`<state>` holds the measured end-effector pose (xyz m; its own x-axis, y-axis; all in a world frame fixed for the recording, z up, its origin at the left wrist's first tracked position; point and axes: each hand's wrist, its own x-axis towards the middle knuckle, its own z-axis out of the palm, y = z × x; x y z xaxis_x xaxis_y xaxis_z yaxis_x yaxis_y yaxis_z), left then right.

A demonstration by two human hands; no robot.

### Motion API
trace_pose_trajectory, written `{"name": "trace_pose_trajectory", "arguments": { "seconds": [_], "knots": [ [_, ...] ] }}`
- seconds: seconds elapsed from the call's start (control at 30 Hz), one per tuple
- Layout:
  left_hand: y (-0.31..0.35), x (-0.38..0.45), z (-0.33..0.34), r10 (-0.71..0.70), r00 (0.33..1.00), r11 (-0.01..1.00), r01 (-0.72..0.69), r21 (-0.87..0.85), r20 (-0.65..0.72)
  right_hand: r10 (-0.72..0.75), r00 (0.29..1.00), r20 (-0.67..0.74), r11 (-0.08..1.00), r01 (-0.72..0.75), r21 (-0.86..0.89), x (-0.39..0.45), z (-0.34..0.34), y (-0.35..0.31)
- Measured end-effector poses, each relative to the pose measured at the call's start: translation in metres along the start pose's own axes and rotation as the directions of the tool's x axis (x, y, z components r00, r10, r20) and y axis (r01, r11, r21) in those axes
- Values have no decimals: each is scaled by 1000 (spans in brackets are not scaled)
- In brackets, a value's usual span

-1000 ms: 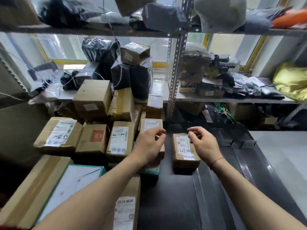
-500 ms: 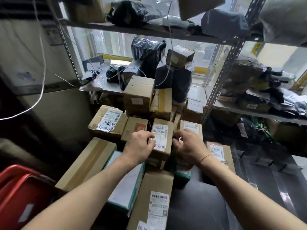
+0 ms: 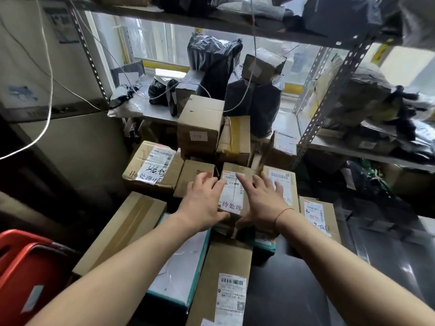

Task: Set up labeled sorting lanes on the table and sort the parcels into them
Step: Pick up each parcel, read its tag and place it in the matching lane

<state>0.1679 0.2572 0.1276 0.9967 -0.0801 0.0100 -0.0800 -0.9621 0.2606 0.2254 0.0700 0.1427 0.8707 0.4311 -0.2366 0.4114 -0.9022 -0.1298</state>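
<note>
Left hand [image 3: 202, 203] and right hand [image 3: 261, 201] flank labeled box [image 3: 231, 191].

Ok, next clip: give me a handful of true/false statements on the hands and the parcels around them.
1. Both hands rest on one small carton. True: the left hand and right hand flank the carton with the handwritten label.
2. That carton lies on the bare black tabletop. False: it sits on other parcels; the black tabletop is to the right.
3. A red cord circles the right wrist. True.
4. The red crate stands on the upper shelf. False: it is at lower left.
</note>
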Motion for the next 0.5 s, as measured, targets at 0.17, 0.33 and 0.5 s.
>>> {"name": "trace_pose_trajectory", "arguments": {
  "seconds": [0.17,0.33,0.5],
  "knots": [
    [7,19,11,91,992,972,-108,207,90,-31,999,17,995,33,-95,-1,13,14],
    [25,35,30,212,975,962,-220,161,68,111,991,-69,988,-102,119,-4,3,61],
    [59,55,42,282,952,945,-297,136,122,303,953,-24,940,-295,170,-14,5,108]
  ]
}}
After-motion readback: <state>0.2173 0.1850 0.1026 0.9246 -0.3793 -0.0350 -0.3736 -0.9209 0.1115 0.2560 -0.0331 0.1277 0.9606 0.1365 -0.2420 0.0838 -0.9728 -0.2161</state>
